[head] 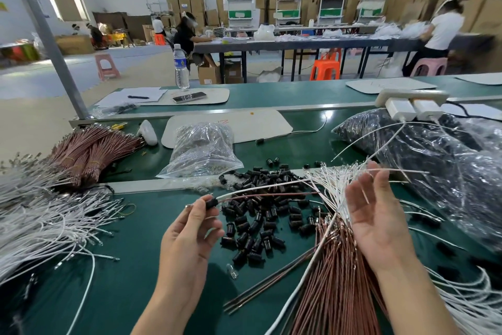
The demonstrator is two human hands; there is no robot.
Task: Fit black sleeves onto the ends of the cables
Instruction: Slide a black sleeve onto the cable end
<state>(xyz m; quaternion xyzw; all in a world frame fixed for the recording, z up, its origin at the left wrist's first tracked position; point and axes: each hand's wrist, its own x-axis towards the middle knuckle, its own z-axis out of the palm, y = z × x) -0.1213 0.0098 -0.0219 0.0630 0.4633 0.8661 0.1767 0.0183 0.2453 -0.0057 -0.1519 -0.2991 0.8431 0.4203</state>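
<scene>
While the left hand (187, 228) pinches a black sleeve (211, 203), right hand (377, 215) splays.

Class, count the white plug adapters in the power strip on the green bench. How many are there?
2. Both are plugged side by side into the power strip at the far right: the left adapter and the right adapter beside it. None appears hidden.

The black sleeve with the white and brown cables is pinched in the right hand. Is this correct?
Not quite. The head view shows the black sleeve with the white and brown cables pinched in the left hand; the right hand is open.
</scene>
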